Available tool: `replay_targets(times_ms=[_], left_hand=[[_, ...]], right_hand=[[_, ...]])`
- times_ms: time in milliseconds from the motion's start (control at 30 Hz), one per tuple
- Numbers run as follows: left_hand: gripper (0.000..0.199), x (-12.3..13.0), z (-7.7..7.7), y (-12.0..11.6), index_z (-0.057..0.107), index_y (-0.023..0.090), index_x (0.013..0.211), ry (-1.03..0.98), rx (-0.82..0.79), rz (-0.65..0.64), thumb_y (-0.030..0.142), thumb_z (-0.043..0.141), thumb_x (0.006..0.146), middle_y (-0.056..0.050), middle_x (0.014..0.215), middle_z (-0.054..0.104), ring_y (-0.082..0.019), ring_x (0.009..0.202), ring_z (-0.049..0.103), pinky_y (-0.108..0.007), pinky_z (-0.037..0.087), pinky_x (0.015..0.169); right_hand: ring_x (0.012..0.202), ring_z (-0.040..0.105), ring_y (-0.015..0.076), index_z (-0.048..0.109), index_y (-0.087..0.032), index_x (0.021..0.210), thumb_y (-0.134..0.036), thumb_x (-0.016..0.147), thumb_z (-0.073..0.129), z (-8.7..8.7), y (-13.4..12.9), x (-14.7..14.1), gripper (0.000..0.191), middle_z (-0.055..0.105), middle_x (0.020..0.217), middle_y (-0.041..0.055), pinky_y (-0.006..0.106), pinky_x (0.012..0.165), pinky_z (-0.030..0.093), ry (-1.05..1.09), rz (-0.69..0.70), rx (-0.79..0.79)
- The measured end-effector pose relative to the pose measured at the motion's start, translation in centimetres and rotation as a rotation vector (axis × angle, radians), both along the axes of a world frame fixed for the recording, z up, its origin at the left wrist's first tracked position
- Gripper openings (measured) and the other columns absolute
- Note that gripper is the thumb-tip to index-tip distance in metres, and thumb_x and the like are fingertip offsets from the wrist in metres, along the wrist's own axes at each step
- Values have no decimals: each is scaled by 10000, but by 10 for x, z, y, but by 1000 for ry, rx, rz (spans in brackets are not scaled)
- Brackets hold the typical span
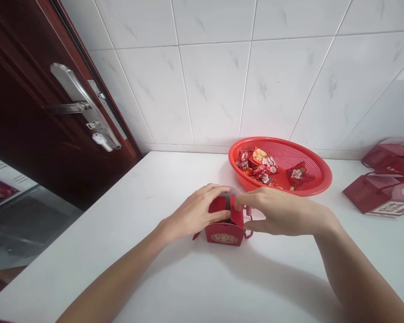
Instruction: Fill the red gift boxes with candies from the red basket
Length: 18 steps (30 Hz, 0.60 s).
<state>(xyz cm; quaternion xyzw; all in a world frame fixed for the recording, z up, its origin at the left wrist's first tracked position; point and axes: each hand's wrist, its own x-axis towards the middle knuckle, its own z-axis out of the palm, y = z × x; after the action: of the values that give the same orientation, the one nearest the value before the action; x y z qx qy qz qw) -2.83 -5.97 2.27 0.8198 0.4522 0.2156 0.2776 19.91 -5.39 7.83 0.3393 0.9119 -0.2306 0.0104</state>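
A small red paper candy box [225,235] stands on the white table, its top flaps raised and a gold emblem on its front. My left hand [202,207] lies over its left side, thumb across the front of the opening and fingers reaching to the back, gripping it. On the right, my right hand [276,211] has curled fingers closed at the upright right flap [237,213]. A red cord handle [249,231] hangs beside that side, partly behind my fingers. The box's contents are mostly hidden by my hands.
Behind the box, a red plastic basket [318,179] holds several wrapped candies [259,166]. Closed red gift boxes [380,193] lie at the right against the tiled wall [215,89]. A dark red door [23,80] with keys in its lock stands left of the table [128,202].
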Motion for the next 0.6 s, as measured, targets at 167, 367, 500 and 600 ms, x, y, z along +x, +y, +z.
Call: replay_targets(times_ms=[167,367,500,600], left_hand=[[300,-2,-3,5,605,266,1278,-16,-3,-43,355,494,1014,-53,1382,606,-232,1255,578,-375,475,1057],[323,-6,-7,12,605,262,1292,-57,-29,-44,325,456,1012,-49,1382,624,-235,1260,587,-376,486,1059],[307,-6,-9,13,628,259,1264,-92,-17,-77,309,495,992,-67,1377,624,-245,1257,583,-401,480,1069],[274,-3,-15,13,652,254,1215,-158,-26,-81,305,520,980,-72,1361,628,-241,1254,585,-405,470,1080]], right_hand=[[691,579,143,638,-205,917,-181,876,605,-1,2,1,58,649,824,-3,251,556,369,-24,10,-44],[750,596,162,673,-191,884,-195,879,614,-4,2,-3,60,683,868,18,267,594,370,-73,55,-62],[733,576,163,665,-196,900,-217,876,620,-4,2,-2,55,666,845,12,261,580,360,-80,37,-69],[690,550,149,672,-199,916,-214,864,630,-2,1,-1,68,663,837,4,257,560,355,-96,19,-74]])
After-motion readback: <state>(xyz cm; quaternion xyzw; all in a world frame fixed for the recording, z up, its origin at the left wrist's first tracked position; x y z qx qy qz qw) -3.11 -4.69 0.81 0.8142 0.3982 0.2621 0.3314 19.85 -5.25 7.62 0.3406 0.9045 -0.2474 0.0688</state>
